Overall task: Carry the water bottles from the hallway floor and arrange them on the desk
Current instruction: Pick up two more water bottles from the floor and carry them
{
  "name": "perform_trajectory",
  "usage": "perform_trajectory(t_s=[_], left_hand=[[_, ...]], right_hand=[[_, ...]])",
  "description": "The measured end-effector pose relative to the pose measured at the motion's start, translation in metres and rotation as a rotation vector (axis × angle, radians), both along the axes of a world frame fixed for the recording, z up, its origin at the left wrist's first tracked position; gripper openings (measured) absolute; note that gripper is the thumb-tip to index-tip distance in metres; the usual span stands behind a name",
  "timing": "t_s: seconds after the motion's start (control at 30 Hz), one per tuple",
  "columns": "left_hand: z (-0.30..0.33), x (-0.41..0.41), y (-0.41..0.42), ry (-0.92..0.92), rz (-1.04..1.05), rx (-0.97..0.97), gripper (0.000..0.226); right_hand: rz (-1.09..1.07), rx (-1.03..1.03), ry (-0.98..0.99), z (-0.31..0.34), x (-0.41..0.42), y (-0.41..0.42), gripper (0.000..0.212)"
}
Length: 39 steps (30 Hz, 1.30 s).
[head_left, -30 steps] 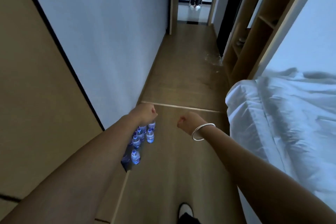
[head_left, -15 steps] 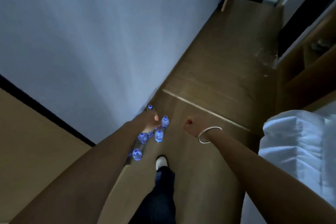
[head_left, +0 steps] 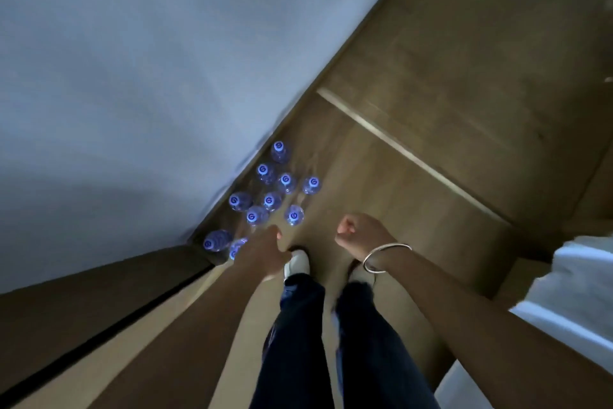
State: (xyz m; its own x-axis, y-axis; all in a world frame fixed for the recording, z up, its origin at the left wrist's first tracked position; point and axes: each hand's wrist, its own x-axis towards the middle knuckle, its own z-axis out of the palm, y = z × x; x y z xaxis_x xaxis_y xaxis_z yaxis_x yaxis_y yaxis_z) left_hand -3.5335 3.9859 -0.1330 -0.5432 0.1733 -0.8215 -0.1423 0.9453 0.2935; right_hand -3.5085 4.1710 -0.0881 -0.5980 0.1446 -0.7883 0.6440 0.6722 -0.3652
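Note:
Several clear water bottles (head_left: 268, 191) with blue caps stand upright on the wooden hallway floor, bunched against the foot of the white wall. My left hand (head_left: 262, 251) hangs just below and in front of the cluster, loosely curled and holding nothing; it partly covers one bottle (head_left: 236, 247) at the near left. My right hand (head_left: 360, 234), a silver bangle on its wrist, is curled into a fist to the right of the bottles and holds nothing. The desk is out of view.
The white wall (head_left: 132, 77) runs along the left, with a brown panel (head_left: 83, 302) at its near end. A pale threshold strip (head_left: 398, 146) crosses the floor beyond the bottles. White bedding (head_left: 570, 302) lies at the right. My legs and white shoes (head_left: 297, 264) stand below.
The view has tilted down and drawn nearer to the bottles, so more of them show. My left hand has dropped from over the cluster to its near edge. Both feet now stand side by side.

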Motion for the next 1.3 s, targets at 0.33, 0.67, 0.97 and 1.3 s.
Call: perform_trajectory(t_s=[0.33,0.67,0.97,1.3], left_hand=[[-0.304,0.008,0.018,0.065,0.315,-0.067,0.087],[-0.430,-0.003,0.046,0.100,0.634,0.050,0.101],[-0.422,-0.005,0.047,0.143,0.703,0.155,0.069],[-0.346,0.012,0.046,0.094,0.813,0.181,0.071]], right_hand=[[0.126,0.049,-0.144,-0.273,-0.056,0.009,0.060],[0.098,0.056,0.064,-0.424,-0.114,0.031,0.091],[0.289,0.016,0.204,-0.449,-0.127,0.020,0.066],[0.655,0.081,0.221,-0.351,-0.075,0.023,0.057]])
